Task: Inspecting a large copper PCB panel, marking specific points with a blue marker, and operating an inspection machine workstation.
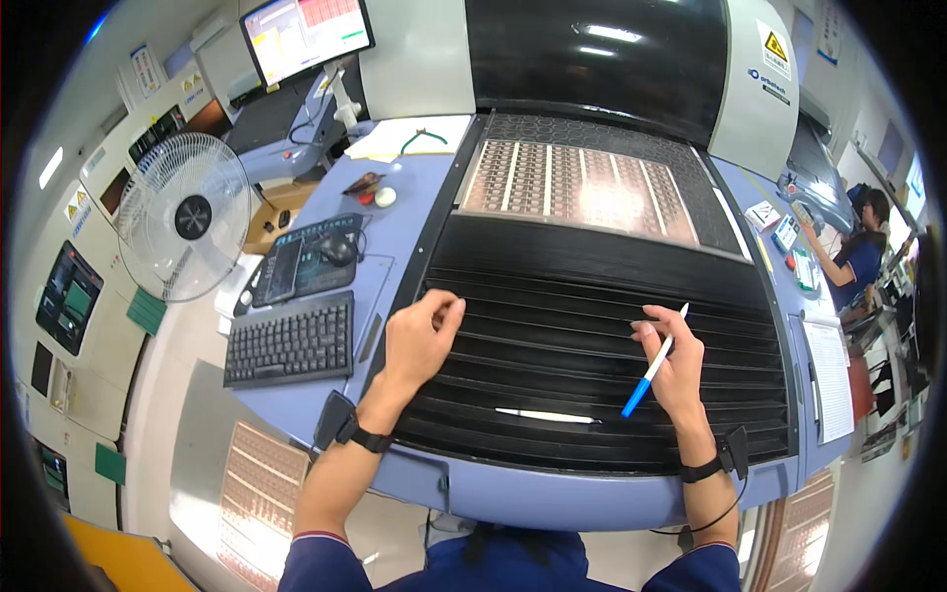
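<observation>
My right hand holds a white marker with a blue end, tilted between thumb and fingers above the black slatted bed. My left hand hovers over the left edge of that bed, its fingers curled in and nothing showing in them. A slender white, knife-like piece with a dark tip lies on the slats near the front. Farther back, a copper-coloured circuit panel with repeated rows lies flat on the machine's bed, apart from both hands.
To the left are a black keyboard, a mouse, green-handled pliers on paper and a large fan. A monitor stands behind. At right lie written sheets; another person works beyond.
</observation>
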Demonstrator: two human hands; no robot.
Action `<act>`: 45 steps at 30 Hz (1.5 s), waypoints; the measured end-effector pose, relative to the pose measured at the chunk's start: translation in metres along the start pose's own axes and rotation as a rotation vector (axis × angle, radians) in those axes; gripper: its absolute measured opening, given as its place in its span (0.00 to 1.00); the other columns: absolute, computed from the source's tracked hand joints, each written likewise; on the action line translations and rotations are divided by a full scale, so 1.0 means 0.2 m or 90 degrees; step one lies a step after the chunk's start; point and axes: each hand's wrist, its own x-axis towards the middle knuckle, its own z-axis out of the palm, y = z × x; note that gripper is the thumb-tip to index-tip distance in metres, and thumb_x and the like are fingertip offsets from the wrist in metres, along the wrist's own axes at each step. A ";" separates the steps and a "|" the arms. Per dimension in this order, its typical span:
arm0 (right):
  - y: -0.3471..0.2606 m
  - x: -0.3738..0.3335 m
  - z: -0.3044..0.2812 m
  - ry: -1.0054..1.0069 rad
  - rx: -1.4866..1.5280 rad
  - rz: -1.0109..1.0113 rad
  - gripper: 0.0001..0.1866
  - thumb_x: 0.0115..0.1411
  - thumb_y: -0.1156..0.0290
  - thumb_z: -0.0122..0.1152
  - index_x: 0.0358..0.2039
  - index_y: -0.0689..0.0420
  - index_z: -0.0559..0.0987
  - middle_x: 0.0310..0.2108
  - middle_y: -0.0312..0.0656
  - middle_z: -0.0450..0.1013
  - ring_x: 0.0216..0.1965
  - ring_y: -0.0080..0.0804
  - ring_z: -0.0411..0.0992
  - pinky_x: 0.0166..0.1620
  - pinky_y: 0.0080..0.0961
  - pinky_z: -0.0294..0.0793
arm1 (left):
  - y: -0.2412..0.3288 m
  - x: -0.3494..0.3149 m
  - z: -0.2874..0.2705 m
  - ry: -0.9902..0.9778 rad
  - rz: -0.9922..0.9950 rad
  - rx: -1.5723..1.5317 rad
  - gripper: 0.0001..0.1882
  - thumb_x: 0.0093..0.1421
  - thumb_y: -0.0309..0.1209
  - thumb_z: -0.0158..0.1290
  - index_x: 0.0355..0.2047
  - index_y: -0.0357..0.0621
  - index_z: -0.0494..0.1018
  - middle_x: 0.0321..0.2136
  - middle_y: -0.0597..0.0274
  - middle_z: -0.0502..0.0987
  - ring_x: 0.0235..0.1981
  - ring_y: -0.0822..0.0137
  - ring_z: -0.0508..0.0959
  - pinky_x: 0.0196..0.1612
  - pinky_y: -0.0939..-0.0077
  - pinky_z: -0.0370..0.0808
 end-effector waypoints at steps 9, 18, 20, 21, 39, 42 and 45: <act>0.04 0.05 0.00 -0.011 -0.056 0.055 0.14 0.66 0.73 0.61 0.51 0.63 0.79 0.34 0.47 0.82 0.36 0.28 0.80 0.41 0.24 0.77 | -0.10 -0.05 0.00 -0.021 0.036 0.313 0.30 0.60 0.38 0.61 0.57 0.33 0.68 0.51 0.37 0.76 0.43 0.41 0.80 0.45 0.52 0.77; 0.29 0.05 -0.06 -0.130 0.016 0.136 0.29 0.66 0.65 0.63 0.63 0.66 0.69 0.55 0.59 0.73 0.55 0.39 0.74 0.53 0.30 0.75 | -0.06 -0.05 0.05 -0.071 -0.074 0.264 0.23 0.58 0.42 0.60 0.45 0.34 0.74 0.40 0.44 0.78 0.39 0.44 0.81 0.47 0.50 0.74; 0.31 0.05 -0.08 -0.198 -0.111 0.067 0.31 0.65 0.65 0.64 0.64 0.65 0.68 0.58 0.60 0.72 0.59 0.43 0.71 0.58 0.33 0.72 | -0.07 -0.04 0.04 -0.093 -0.107 0.232 0.23 0.58 0.41 0.59 0.45 0.34 0.74 0.42 0.43 0.78 0.40 0.43 0.81 0.50 0.50 0.72; 0.32 0.05 -0.08 -0.246 -0.239 0.005 0.32 0.64 0.65 0.65 0.65 0.65 0.67 0.60 0.61 0.70 0.63 0.47 0.69 0.62 0.36 0.68 | -0.08 -0.03 0.05 -0.085 -0.085 0.197 0.22 0.58 0.41 0.58 0.44 0.34 0.75 0.41 0.43 0.78 0.40 0.44 0.81 0.50 0.51 0.72; 0.34 0.05 -0.06 -0.258 -0.246 0.004 0.29 0.67 0.65 0.62 0.64 0.65 0.68 0.60 0.57 0.71 0.62 0.45 0.70 0.65 0.35 0.65 | -0.08 0.05 0.01 0.117 -0.125 -0.177 0.19 0.58 0.40 0.60 0.43 0.37 0.79 0.40 0.49 0.81 0.42 0.49 0.83 0.45 0.61 0.78; 0.39 0.05 -0.07 -0.196 -0.285 -0.046 0.25 0.68 0.70 0.61 0.62 0.66 0.69 0.58 0.56 0.72 0.61 0.43 0.71 0.64 0.34 0.66 | 0.05 0.04 -0.07 0.206 -0.025 -0.433 0.17 0.59 0.34 0.61 0.44 0.36 0.77 0.43 0.50 0.79 0.43 0.56 0.83 0.43 0.66 0.78; 0.37 0.08 -0.12 -0.077 -0.292 -0.055 0.21 0.67 0.75 0.60 0.59 0.66 0.72 0.55 0.54 0.74 0.59 0.40 0.72 0.63 0.33 0.69 | 0.14 -0.03 -0.11 0.214 -0.047 -0.526 0.26 0.59 0.32 0.61 0.55 0.36 0.69 0.53 0.48 0.73 0.47 0.59 0.81 0.47 0.68 0.77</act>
